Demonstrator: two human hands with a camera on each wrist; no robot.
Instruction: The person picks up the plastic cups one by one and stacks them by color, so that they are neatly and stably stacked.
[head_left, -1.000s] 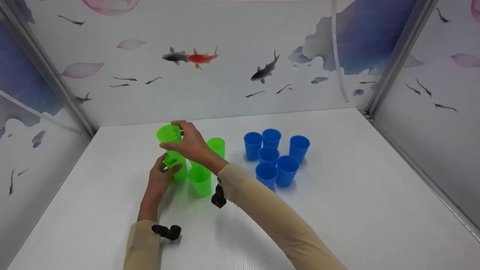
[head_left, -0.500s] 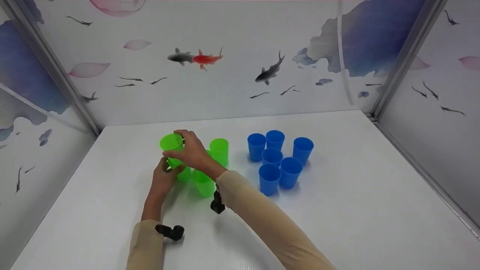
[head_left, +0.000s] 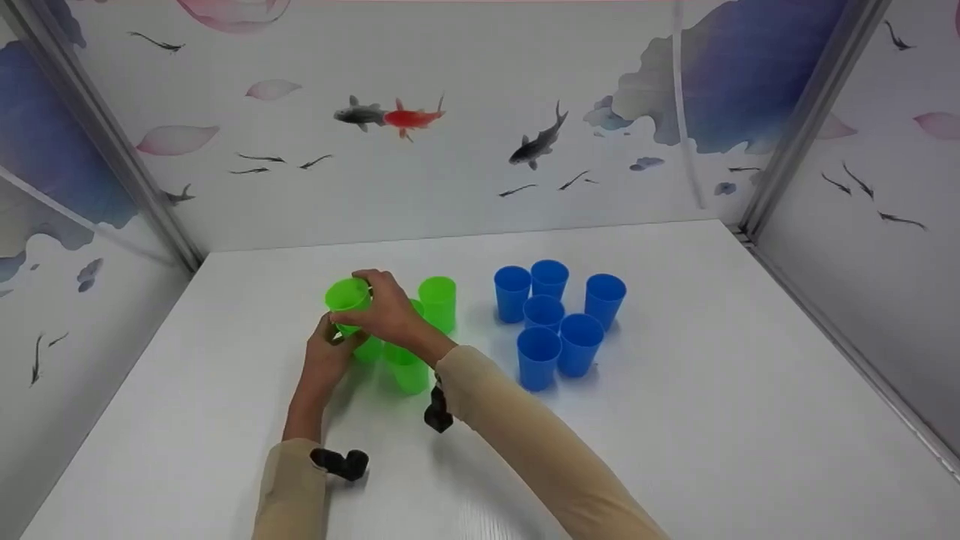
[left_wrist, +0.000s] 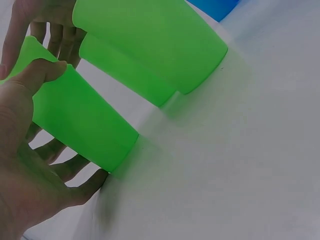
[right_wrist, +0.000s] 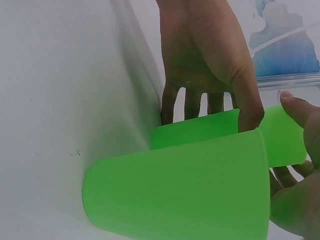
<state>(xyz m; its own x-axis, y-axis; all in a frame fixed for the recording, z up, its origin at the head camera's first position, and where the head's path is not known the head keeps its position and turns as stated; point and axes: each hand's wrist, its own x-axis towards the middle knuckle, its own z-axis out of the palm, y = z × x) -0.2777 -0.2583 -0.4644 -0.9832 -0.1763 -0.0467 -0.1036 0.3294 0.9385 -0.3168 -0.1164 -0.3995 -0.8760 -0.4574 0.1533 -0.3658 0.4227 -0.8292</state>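
My left hand curls round a green plastic cup that stands upright on the white table, thumb near its rim. From the right, my right hand grips a second green cup by its upper part, thumb in front and fingers behind. This second cup sits directly over the first, its lower part down inside it, as the right wrist view also shows. Beside the hands are more green cups: one at the front, one at the back, and one mostly hidden behind my right hand.
Several blue cups stand upright in a loose cluster right of the green ones. The white table is bounded by printed panels with fish and petals. My right forearm crosses over the table in front of the blue cups.
My right hand has lowered the upper green cup down into the cup in my left hand. The left hand stays in place round its cup. The view has shifted slightly.
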